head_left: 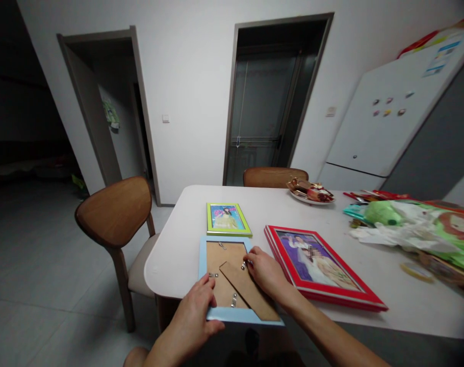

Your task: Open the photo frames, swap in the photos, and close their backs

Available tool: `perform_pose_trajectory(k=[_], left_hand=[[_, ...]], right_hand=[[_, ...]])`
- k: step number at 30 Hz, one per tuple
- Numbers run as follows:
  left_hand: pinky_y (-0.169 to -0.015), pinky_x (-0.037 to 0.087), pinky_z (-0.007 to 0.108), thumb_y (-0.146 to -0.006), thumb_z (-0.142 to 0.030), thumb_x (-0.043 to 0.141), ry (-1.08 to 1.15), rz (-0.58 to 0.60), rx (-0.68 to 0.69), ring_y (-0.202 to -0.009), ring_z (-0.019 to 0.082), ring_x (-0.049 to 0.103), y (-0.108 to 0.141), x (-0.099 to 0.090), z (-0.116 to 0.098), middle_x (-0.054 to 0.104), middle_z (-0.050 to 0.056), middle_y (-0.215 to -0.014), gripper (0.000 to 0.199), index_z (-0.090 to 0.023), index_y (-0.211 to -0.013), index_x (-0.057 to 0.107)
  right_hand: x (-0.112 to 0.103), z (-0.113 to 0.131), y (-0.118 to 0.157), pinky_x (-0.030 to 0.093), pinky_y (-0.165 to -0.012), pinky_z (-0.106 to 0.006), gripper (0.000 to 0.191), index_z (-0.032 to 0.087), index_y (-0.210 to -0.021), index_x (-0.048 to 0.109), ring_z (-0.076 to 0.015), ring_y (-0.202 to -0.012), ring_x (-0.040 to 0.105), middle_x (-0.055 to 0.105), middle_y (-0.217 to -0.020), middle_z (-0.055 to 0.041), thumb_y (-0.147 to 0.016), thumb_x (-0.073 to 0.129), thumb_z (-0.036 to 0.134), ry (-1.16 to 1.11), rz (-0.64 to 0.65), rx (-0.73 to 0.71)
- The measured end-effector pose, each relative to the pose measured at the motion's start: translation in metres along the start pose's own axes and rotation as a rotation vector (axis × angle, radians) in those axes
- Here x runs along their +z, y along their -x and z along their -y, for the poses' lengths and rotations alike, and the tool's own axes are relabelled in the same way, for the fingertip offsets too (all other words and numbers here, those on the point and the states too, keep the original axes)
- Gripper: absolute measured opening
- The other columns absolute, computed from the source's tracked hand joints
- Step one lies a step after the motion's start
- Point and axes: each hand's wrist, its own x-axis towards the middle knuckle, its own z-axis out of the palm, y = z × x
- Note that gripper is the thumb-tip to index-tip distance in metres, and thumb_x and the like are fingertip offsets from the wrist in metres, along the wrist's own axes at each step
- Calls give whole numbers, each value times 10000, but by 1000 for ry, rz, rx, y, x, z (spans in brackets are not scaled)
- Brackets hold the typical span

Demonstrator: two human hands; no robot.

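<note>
A light blue picture frame lies face down at the table's front edge, its brown backing board and slanting stand showing. Small metal clips sit around the board. My left hand grips the blue frame's left side, fingers on the board near the left clip, thumb at the lower edge. The fingers of my right hand are pinched at the right-hand metal clip. Just behind lies a green frame with a picture. Stacked red frames with a photo on top lie to the right.
The white table holds a plate of items at the back and plastic bags with a green plush thing at the right. Wooden chairs stand left and behind. A white fridge is at the back right.
</note>
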Motion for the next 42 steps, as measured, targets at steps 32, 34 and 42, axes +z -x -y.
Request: perform_pose_trajectory(k=[32, 34, 42], left_hand=[[-972, 296, 356, -529, -114, 691, 2, -19, -20, -1209, 229, 311, 1, 0, 0, 470, 119, -1226, 268, -176, -743, 540], [-971, 296, 359, -532, -113, 688, 12, -21, -15, -1210, 229, 310, 1, -1, -1, 467, 117, -1229, 267, -179, -743, 538], [-966, 292, 350, -539, -95, 672, 61, -30, -19, -1213, 222, 306, 0, -1, 5, 480, 108, -1219, 247, -186, -723, 537]], right_hand=[[32, 40, -49, 333, -717, -322, 287, 196, -969, 597, -227, -885, 452, 543, -927, -102, -791, 379, 251, -20, -76, 29], [31, 41, -49, 335, -724, -327, 291, 208, -981, 594, -230, -891, 453, 545, -938, -98, -789, 379, 248, -26, -68, 32], [0, 29, -6, 304, -893, -309, 435, 201, -1110, 523, -194, -1036, 424, 471, -1152, -80, -675, 510, 215, -305, 139, -277]])
